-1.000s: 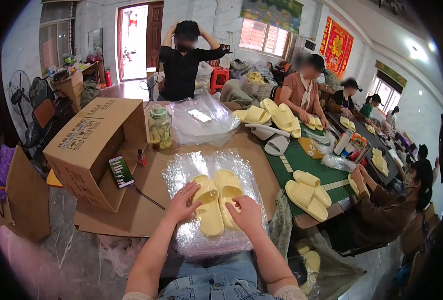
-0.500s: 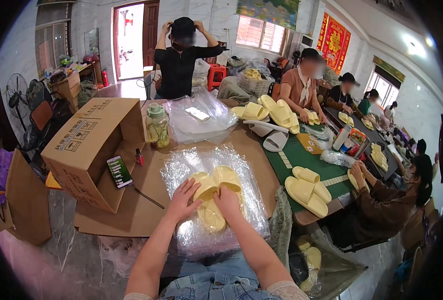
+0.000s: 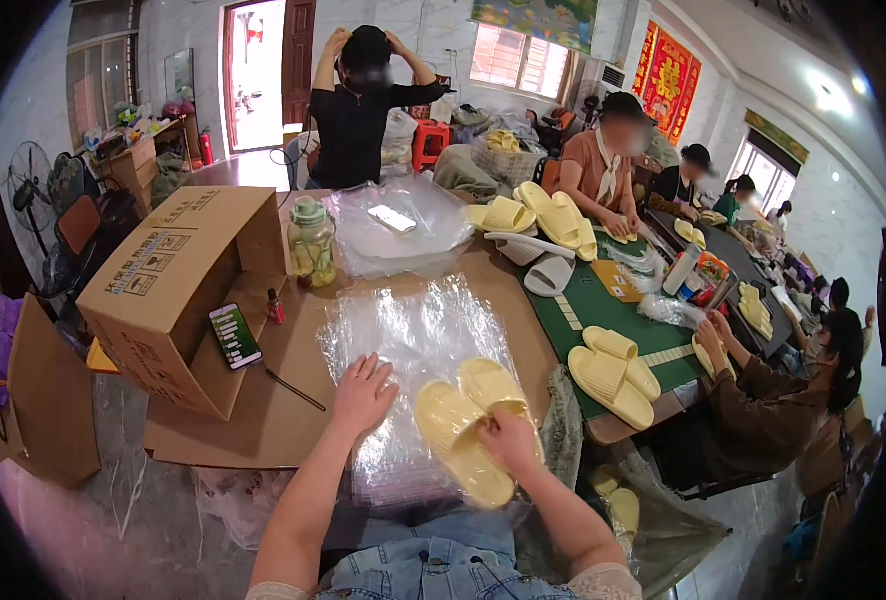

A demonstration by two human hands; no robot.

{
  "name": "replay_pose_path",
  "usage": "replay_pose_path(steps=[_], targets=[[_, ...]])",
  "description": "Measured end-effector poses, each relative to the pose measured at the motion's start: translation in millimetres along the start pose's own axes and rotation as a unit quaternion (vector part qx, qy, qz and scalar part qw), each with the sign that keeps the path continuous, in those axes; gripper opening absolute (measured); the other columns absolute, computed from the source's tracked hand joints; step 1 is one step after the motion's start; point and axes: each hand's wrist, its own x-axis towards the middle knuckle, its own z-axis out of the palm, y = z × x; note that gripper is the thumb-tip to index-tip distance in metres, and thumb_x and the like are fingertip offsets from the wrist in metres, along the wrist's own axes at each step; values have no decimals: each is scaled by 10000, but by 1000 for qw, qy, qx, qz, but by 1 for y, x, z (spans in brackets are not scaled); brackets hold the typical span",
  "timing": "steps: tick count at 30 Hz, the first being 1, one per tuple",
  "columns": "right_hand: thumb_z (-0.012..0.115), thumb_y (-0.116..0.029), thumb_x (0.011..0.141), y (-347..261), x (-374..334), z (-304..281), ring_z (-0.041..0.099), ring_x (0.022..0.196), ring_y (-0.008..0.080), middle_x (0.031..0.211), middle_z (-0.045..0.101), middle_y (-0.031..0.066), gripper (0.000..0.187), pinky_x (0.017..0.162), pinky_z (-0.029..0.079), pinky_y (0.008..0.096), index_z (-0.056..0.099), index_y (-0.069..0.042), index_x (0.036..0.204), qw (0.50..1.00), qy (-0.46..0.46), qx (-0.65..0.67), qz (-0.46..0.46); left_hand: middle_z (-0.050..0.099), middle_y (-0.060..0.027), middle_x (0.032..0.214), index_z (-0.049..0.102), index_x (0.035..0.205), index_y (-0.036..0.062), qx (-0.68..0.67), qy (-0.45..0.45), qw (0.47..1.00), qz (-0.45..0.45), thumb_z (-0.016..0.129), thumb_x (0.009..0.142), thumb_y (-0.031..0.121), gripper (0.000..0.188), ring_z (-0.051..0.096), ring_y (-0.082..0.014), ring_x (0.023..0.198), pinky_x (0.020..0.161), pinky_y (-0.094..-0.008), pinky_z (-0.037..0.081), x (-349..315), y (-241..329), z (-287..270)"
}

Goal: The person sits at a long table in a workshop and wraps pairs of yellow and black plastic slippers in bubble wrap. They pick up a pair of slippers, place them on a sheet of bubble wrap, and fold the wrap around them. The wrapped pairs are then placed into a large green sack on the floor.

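My right hand [image 3: 509, 440] grips a pair of pale yellow slippers [image 3: 455, 412] at their inner edges, tilted over the right side of a stack of clear plastic bags [image 3: 403, 330]. A clear film seems to shine over the slippers, though I cannot tell for sure that they are bagged. With fingers spread, my left hand [image 3: 365, 392] rests flat on the bag stack, left of the slippers, and holds nothing. Brown cardboard [image 3: 273, 400] lies under the bags.
On the left stand an open cardboard box [image 3: 178, 260], a phone [image 3: 235, 336] and a glass jar [image 3: 311, 245]. More yellow slippers [image 3: 613, 375] lie on the green mat [image 3: 578, 290] at the right. Co-workers sit along the right; a person in black [image 3: 368, 125] stands across the table.
The slippers have moved right and toward me in my right hand. My left hand has let go of them and now lies on the bags.
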Motion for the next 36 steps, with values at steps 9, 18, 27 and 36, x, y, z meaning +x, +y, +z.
replay_pose_path(steps=[9, 18, 27, 36], targets=[[786, -246, 746, 87, -107, -124, 573, 549, 271, 615, 557, 152, 304, 562, 472, 376, 596, -9, 744, 994, -86, -55, 45, 435, -184, 1575, 587, 1427, 153, -6, -11, 1000, -4, 585, 966, 455, 551, 357, -380, 1473, 1213, -483, 277, 0, 7, -6], [784, -472, 694, 232, -237, -259, 703, 796, 343, 815, 718, 164, 437, 719, 541, 444, 758, -83, 892, 874, -232, -218, 368, 485, -203, 1532, 646, 1357, 99, -17, 10, 1000, 4, 664, 929, 347, 495, 383, -394, 1456, 1207, -481, 292, 2, 4, -10], [671, -424, 848, 328, -233, -151, 726, 920, 331, 939, 749, 183, 372, 824, 557, 464, 781, -73, 901, 871, -96, -274, 396, 497, -174, 1531, 644, 1363, 108, -20, 7, 1000, 9, 668, 929, 348, 497, 396, -388, 1449, 1191, -479, 311, 3, 6, -8], [610, -357, 902, 340, -123, -33, 677, 1070, 406, 1097, 709, 273, 443, 928, 526, 496, 711, 33, 1086, 909, -236, -141, 314, 514, -192, 1510, 654, 1341, 94, -37, 15, 999, 24, 686, 918, 334, 487, 404, -396, 1440, 1186, -487, 314, 2, 3, -7]])
